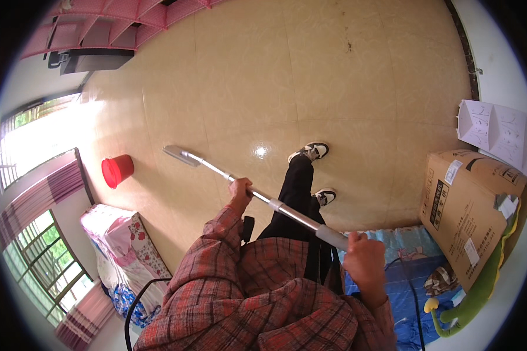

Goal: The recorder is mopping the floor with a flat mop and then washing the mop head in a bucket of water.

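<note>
Head view: left hand [240, 190] and right hand [364, 257], fingers wrapped tight, grip a long silver metal mop pole [257, 194] slanting down to its flat head [177, 155] on the beige tiled floor [334, 88], near a red plastic bucket [117, 170].

Bucket [117, 170] lies left of the mop [246, 190], cardboard box [468, 210] right.

Hidden and cut-off parts
Pole [257, 193] covered inside left hand [239, 190] and right hand [364, 257]; green toy [474, 292] partly behind box [462, 216]; shelves [99, 23] cut by rim
</note>
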A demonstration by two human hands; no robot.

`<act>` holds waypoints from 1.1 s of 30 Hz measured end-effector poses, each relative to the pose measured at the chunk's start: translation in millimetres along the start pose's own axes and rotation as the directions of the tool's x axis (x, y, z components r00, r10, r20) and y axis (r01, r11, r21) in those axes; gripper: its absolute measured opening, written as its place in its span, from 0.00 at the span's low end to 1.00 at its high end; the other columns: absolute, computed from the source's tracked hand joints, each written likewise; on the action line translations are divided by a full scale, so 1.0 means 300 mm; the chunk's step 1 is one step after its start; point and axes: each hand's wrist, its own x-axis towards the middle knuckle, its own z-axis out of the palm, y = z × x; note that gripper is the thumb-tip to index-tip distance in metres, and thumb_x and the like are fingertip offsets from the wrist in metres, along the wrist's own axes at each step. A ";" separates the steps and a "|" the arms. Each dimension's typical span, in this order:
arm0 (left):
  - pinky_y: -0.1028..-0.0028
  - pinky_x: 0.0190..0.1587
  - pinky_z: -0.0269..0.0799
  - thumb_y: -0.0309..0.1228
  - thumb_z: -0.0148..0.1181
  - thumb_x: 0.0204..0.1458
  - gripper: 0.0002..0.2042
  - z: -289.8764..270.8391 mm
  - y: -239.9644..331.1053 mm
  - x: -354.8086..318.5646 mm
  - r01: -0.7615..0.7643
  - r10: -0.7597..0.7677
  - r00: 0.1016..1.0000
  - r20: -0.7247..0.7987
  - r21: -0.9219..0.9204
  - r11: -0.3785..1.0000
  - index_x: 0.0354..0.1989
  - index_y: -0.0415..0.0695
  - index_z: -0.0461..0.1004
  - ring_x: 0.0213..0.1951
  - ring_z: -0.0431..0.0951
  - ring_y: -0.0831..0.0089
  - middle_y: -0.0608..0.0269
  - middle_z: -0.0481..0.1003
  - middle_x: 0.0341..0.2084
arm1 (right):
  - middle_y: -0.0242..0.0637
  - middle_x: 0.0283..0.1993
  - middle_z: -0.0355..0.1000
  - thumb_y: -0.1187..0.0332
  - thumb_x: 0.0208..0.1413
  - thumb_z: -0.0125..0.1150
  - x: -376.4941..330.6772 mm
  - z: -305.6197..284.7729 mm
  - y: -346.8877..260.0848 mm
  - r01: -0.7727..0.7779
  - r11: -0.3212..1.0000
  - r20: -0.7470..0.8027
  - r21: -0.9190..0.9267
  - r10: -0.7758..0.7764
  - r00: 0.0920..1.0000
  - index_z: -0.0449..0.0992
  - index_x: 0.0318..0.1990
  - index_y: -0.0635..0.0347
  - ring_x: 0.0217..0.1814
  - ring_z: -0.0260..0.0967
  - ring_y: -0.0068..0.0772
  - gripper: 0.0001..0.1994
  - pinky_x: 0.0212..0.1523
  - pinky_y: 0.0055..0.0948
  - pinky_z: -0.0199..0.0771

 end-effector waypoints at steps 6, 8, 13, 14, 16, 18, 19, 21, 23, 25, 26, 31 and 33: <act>0.70 0.12 0.58 0.21 0.55 0.29 0.08 0.553 0.081 -0.239 0.063 -0.062 0.995 0.079 -0.008 0.998 0.18 0.41 0.61 0.13 0.63 0.72 0.63 0.62 0.12 | 0.45 0.21 0.66 0.67 0.36 0.59 -0.325 0.021 0.129 -0.369 0.916 0.060 0.156 0.364 0.930 0.64 0.25 0.61 0.24 0.67 0.48 0.11 0.25 0.42 0.65; 0.70 0.12 0.57 0.21 0.56 0.27 0.09 0.775 0.088 -0.247 0.134 0.050 0.925 0.376 -0.447 0.885 0.13 0.40 0.60 0.12 0.65 0.69 0.62 0.62 0.09 | 0.46 0.20 0.66 0.67 0.35 0.59 -0.428 0.034 0.100 -0.418 0.885 -0.039 0.205 0.434 0.900 0.64 0.24 0.61 0.23 0.67 0.50 0.11 0.24 0.43 0.64; 0.66 0.11 0.58 0.22 0.58 0.23 0.08 1.188 0.329 -0.552 -0.245 0.184 0.819 0.543 0.040 0.969 0.15 0.36 0.65 0.10 0.65 0.66 0.59 0.65 0.10 | 0.48 0.14 0.64 0.67 0.30 0.61 -0.497 0.069 0.021 -0.536 0.731 -0.154 0.423 0.641 0.752 0.63 0.23 0.62 0.18 0.65 0.53 0.13 0.20 0.45 0.62; 0.66 0.11 0.58 0.22 0.58 0.23 0.08 1.229 0.328 -0.602 -0.261 0.194 0.797 0.572 0.037 0.965 0.15 0.36 0.65 0.10 0.65 0.66 0.59 0.65 0.10 | 0.48 0.14 0.64 0.67 0.30 0.61 -0.528 0.093 0.029 -0.549 0.714 -0.170 0.435 0.664 0.728 0.63 0.23 0.62 0.18 0.65 0.53 0.13 0.20 0.45 0.62; 0.72 0.12 0.60 0.20 0.57 0.25 0.07 1.288 0.278 -0.702 -0.461 0.237 0.629 0.740 0.110 0.880 0.11 0.39 0.63 0.13 0.66 0.68 0.62 0.62 0.11 | 0.48 0.14 0.64 0.66 0.30 0.62 -0.609 0.153 0.060 -0.569 0.484 -0.014 0.665 0.770 0.638 0.65 0.22 0.62 0.18 0.65 0.53 0.14 0.20 0.45 0.62; 0.71 0.11 0.60 0.19 0.56 0.26 0.07 1.297 0.180 -0.726 -0.516 0.330 0.619 0.713 0.052 0.855 0.11 0.38 0.63 0.12 0.67 0.67 0.61 0.63 0.11 | 0.48 0.15 0.65 0.65 0.29 0.63 -0.673 0.259 0.088 -0.597 0.443 0.006 0.669 0.800 0.599 0.65 0.22 0.62 0.19 0.65 0.53 0.14 0.21 0.45 0.62; 0.71 0.11 0.61 0.18 0.56 0.26 0.07 1.267 0.165 -0.759 -0.419 0.253 0.673 0.695 0.076 0.905 0.12 0.38 0.63 0.13 0.67 0.67 0.60 0.63 0.11 | 0.48 0.16 0.66 0.65 0.28 0.64 -0.703 0.310 0.097 -0.634 0.409 0.046 0.656 0.817 0.575 0.66 0.22 0.62 0.20 0.66 0.52 0.15 0.22 0.45 0.62; 0.69 0.12 0.62 0.16 0.56 0.26 0.08 1.169 0.145 -0.772 -0.090 0.062 0.711 0.701 0.003 0.996 0.17 0.38 0.64 0.13 0.67 0.66 0.59 0.64 0.12 | 0.47 0.17 0.67 0.63 0.27 0.65 -0.740 0.375 0.087 -0.656 0.439 0.017 0.614 0.824 0.567 0.66 0.23 0.61 0.22 0.66 0.52 0.16 0.24 0.45 0.62; 0.68 0.12 0.64 0.15 0.55 0.27 0.10 1.039 0.142 -0.721 0.119 0.010 0.576 0.817 -0.096 0.988 0.20 0.38 0.63 0.13 0.68 0.65 0.58 0.64 0.12 | 0.47 0.18 0.68 0.62 0.26 0.66 -0.759 0.397 0.083 -0.672 0.492 -0.012 0.553 0.811 0.584 0.67 0.23 0.60 0.24 0.67 0.52 0.17 0.25 0.45 0.63; 0.70 0.11 0.60 0.16 0.57 0.24 0.09 0.917 0.109 -0.690 0.216 -0.005 0.622 0.783 -0.165 0.962 0.13 0.40 0.63 0.11 0.67 0.67 0.60 0.62 0.09 | 0.45 0.20 0.69 0.59 0.24 0.69 -0.779 0.392 0.093 -0.766 0.479 0.105 0.428 0.816 0.568 0.67 0.23 0.59 0.26 0.68 0.51 0.20 0.27 0.45 0.63; 0.70 0.11 0.60 0.16 0.57 0.24 0.09 0.852 0.063 -0.649 0.219 0.007 0.636 0.771 -0.190 0.957 0.13 0.40 0.63 0.11 0.67 0.67 0.60 0.62 0.09 | 0.45 0.20 0.69 0.59 0.24 0.69 -0.795 0.397 0.113 -0.758 0.503 0.096 0.415 0.804 0.586 0.67 0.23 0.59 0.26 0.68 0.51 0.20 0.27 0.45 0.63; 0.70 0.10 0.60 0.18 0.56 0.26 0.08 0.524 0.091 -0.548 0.233 -0.186 0.894 0.408 -0.069 0.970 0.07 0.40 0.62 0.10 0.65 0.65 0.55 0.64 0.09 | 0.44 0.20 0.69 0.61 0.24 0.70 -0.697 0.353 0.195 -0.562 0.756 0.261 0.336 0.498 0.827 0.67 0.24 0.58 0.26 0.68 0.50 0.19 0.27 0.45 0.64; 0.68 0.10 0.59 0.18 0.55 0.26 0.07 0.399 0.065 -0.422 0.189 -0.152 0.958 0.242 -0.138 0.972 0.07 0.38 0.62 0.09 0.65 0.64 0.55 0.62 0.07 | 0.44 0.20 0.69 0.61 0.24 0.70 -0.567 0.244 0.163 -0.478 0.818 0.216 0.321 0.428 0.878 0.67 0.24 0.58 0.26 0.68 0.50 0.19 0.26 0.44 0.65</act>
